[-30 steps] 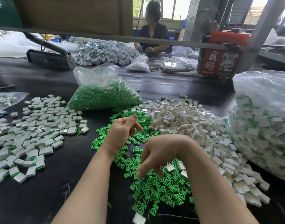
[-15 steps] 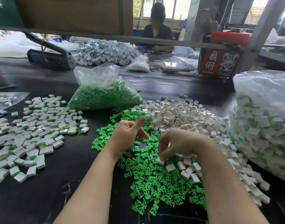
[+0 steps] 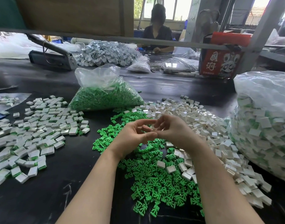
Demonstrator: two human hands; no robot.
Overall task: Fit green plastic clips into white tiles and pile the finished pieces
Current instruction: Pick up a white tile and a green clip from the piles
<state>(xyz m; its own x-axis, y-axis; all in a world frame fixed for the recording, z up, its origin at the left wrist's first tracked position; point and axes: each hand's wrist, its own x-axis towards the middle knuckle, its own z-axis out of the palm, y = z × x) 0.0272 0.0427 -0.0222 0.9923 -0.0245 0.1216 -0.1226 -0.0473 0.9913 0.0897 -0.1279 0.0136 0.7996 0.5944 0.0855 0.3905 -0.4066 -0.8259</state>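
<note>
Head view, left hand (image 3: 135, 136) and right hand (image 3: 174, 131) meeting, curled fingers' hold blurred

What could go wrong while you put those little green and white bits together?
The hands meet above the loose green clips, so a dropped piece could vanish among them. The white tiles and clips already overlap, so the piles may mix further. The finished pieces lie spread across the dark table, so one might get knocked away.

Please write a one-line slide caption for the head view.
Two hands meet above loose green clips, white tiles to the right, finished pieces left.
</note>
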